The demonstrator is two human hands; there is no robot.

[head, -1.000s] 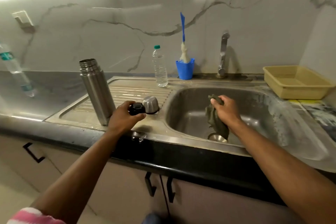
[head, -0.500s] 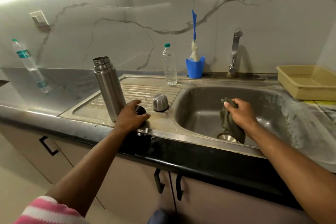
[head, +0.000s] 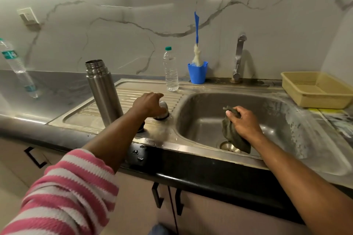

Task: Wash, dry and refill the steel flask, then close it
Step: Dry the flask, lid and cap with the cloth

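Observation:
The steel flask (head: pixel 104 91) stands upright and uncapped on the ribbed drainboard (head: pixel 80 118), left of the sink. Just to its right my left hand (head: pixel 148 104) curls over the small steel cap (head: pixel 163 114), which sits on the drainboard. A black stopper (head: pixel 141 129) lies near the front edge, mostly hidden under my left forearm. My right hand (head: pixel 244 122) grips a grey-green cloth (head: pixel 232 137) that hangs inside the sink basin (head: pixel 277 120), above the drain.
A clear water bottle (head: pixel 170 70), a blue cup (head: pixel 197 72) with a brush, and the tap (head: pixel 238 57) line the back edge. A yellow tray (head: pixel 317 89) sits at the right. Another bottle (head: pixel 16 65) is at the far left.
My left hand has let go of the black stopper near the front edge and moved back and right onto the steel cap. My right hand still holds the cloth over the sink.

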